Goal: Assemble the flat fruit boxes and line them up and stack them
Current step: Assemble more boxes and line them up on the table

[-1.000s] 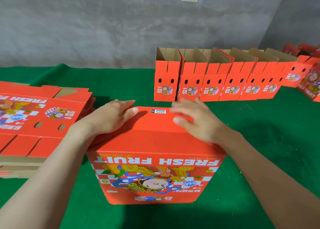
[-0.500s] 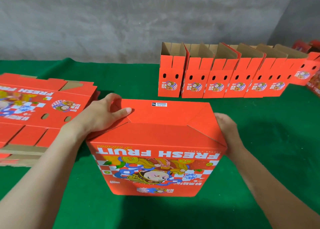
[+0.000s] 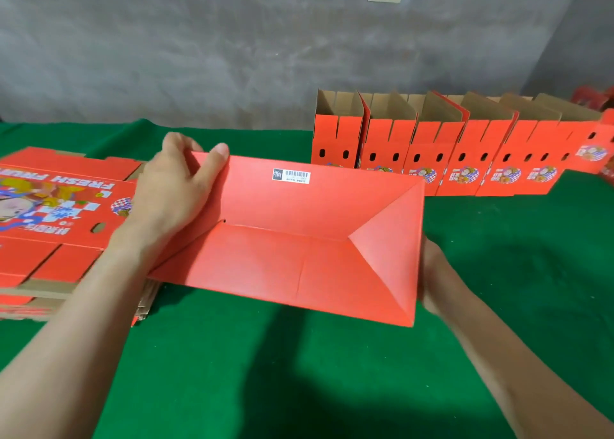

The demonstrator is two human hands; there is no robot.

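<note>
**Box held base-up between both hands, row waiting beyond it**

We have the box [image 3: 299,239] off the table [image 3: 265,372], its folded base turned toward us and the label [image 3: 291,175] near its far edge. Its long axis runs left to right, from one hand to the other.

The left hand [image 3: 172,199] grips the far left corner. The thumb lies across the base and the fingers curl over the far edge. The right hand [image 3: 432,272] sits against the right end, but its fingers are hidden behind the box, so we cannot tell how they lie.

The row [image 3: 432,152] of upright boxes stands beyond the held box and runs off to the right, open tops up. Its left end is just past the box's far edge. The flat stack [image 3: 56,212] lies under our left forearm.

We judge the base is closed, so the box now needs turning open-side up and setting at the row's left end. That spot lies ahead of us between the hands, slightly nearer the right one. The long axis would have to swing from across us to pointing away, to match the row.
</note>
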